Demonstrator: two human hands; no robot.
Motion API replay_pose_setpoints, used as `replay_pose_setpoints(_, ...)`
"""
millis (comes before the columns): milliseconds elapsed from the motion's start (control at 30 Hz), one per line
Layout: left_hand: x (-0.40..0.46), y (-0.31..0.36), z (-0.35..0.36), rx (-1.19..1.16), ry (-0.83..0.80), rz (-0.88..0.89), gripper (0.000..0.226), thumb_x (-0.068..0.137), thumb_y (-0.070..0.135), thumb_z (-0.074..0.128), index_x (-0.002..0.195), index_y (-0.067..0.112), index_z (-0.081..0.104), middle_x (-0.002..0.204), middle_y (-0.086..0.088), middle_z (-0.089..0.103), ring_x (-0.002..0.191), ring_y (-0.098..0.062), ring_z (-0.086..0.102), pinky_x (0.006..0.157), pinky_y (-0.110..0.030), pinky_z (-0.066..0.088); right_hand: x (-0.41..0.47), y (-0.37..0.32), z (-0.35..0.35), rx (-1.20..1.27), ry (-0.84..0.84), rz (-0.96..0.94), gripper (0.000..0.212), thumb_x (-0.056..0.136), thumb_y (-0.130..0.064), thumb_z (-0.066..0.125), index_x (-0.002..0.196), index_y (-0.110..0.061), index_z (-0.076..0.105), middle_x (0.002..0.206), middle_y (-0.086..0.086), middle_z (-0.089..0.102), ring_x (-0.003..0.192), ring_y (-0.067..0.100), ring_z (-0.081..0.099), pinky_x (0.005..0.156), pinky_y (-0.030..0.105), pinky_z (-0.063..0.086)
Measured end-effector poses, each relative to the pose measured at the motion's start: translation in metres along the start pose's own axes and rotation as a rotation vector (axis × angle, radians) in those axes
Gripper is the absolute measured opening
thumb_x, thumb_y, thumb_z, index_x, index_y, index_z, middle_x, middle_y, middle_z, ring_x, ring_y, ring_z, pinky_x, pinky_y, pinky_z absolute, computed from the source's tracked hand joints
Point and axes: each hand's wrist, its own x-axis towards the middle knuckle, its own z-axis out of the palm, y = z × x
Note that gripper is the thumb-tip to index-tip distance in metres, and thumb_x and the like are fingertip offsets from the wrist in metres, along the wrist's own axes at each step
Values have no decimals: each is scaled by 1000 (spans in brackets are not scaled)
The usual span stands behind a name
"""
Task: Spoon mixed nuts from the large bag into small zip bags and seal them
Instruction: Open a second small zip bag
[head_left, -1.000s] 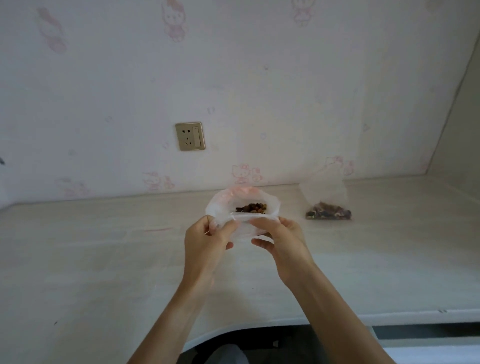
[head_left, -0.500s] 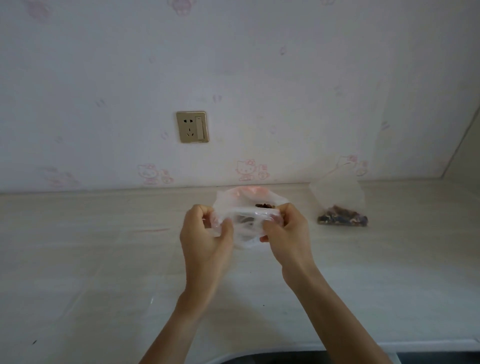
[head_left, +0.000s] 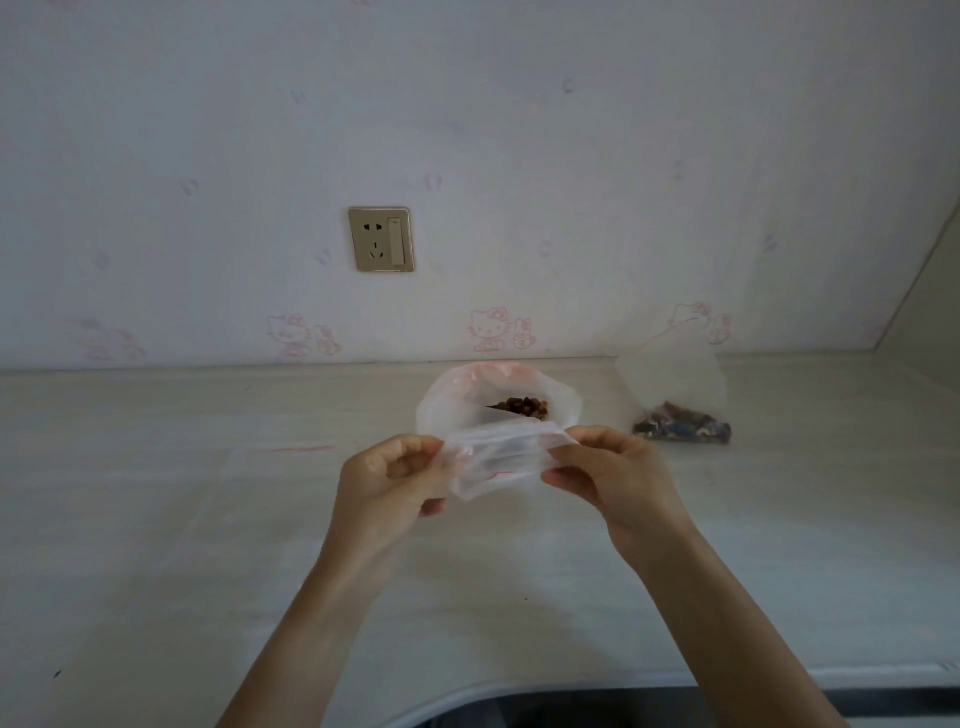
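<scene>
A small clear zip bag (head_left: 501, 460) is stretched between my two hands above the counter. My left hand (head_left: 387, 480) pinches its left end and my right hand (head_left: 605, 470) pinches its right end. The bag looks empty; a thin red line runs along it. Just behind it the large white plastic bag (head_left: 441, 402) sits open on the counter, with brown mixed nuts (head_left: 522, 405) showing inside. To the right stands another small clear bag (head_left: 680, 410) with dark nuts in its bottom. No spoon is visible.
The pale counter (head_left: 208, 519) runs back to a wall with a gold socket plate (head_left: 382, 239). A side wall closes the right end. The counter's curved front edge (head_left: 519, 691) lies near my forearms.
My hands have drawn apart and pulled the small bag out flat between them. The nuts in the large bag behind are more exposed. The camera view shifted slightly.
</scene>
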Motion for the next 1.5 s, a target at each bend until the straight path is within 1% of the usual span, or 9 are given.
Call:
replay_pose_setpoints(267, -2, 1, -1, -552, -316, -407, 13, 77, 20, 79, 87, 15, 85, 104, -8, 80, 96, -18, 79, 76, -31, 64, -3, -2, -8, 486, -297, 265, 16, 81, -7, 71, 92, -6, 83, 98, 8, 79, 81, 11, 77, 67, 21, 61)
replay_pose_setpoints(400, -2, 8, 5, -723, -333, -481, 15, 86, 14, 69, 78, 9, 81, 82, -4, 72, 74, -17, 74, 76, -37, 65, -5, 1, -4, 517, -358, 255, 23, 88, -12, 65, 103, -3, 79, 96, 9, 75, 80, 15, 73, 73, 26, 62)
replay_pose_setpoints(567, -2, 10, 18, -420, -212, -327, 23, 87, 19, 70, 71, 9, 58, 71, -3, 63, 67, -14, 61, 86, -37, 56, -3, 4, -2, 376, -330, 261, 11, 88, -12, 59, 86, -3, 64, 90, 13, 56, 74, 20, 59, 71, 30, 59)
replay_pose_setpoints(700, -2, 9, 16, -402, -248, -327, 33, 83, 28, 69, 61, 16, 47, 62, 2, 44, 58, -13, 54, 81, -35, 52, -4, 5, -4, 252, -351, 207, 38, 80, -16, 61, 112, 4, 65, 108, 16, 70, 87, 22, 66, 86, 37, 52)
replay_pose_setpoints(933, -8, 15, 12, -124, -385, -207, 40, 72, 50, 86, 52, 24, 64, 65, 6, 57, 66, -9, 61, 74, -28, 55, -10, 5, -10, 125, -360, 163, 32, 75, -27, 76, 101, -9, 76, 100, 11, 71, 91, 23, 67, 84, 38, 52)
replay_pose_setpoints(1133, -6, 2, 27, 208, -25, 19, 51, 76, 0, 84, 51, 26, 48, 66, 2, 64, 68, -17, 75, 58, -25, 60, -17, 9, 1, -195, -145, 11, 19, 81, -9, 79, 97, 0, 76, 90, 11, 74, 87, 22, 67, 79, 32, 56)
replay_pose_setpoints(1267, -4, -5, 32, 340, 85, 203, 34, 84, 1, 73, 70, 12, 44, 78, -20, 58, 66, -29, 73, 56, -43, 64, -16, 9, 8, -294, 7, 0, 12, 85, 1, 63, 93, 3, 71, 89, 19, 74, 83, 26, 69, 77, 36, 60)
replay_pose_setpoints(1367, -4, -7, 27, 493, 113, 351, 29, 91, 10, 73, 80, 25, 50, 77, -3, 66, 64, -27, 72, 61, -52, 62, -16, 4, 6, -467, 83, -107, 7, 87, 1, 60, 89, -5, 61, 81, 12, 66, 71, 20, 61, 61, 27, 54)
replay_pose_setpoints(1500, -8, 1, 21, 663, 126, 522, 54, 81, -3, 72, 88, 36, 36, 114, 15, 62, 59, -11, 64, 62, -41, 55, -13, -1, -1, -625, 122, -283, 10, 85, -1, 57, 81, -10, 54, 70, -1, 56, 58, 9, 47, 47, 20, 38)
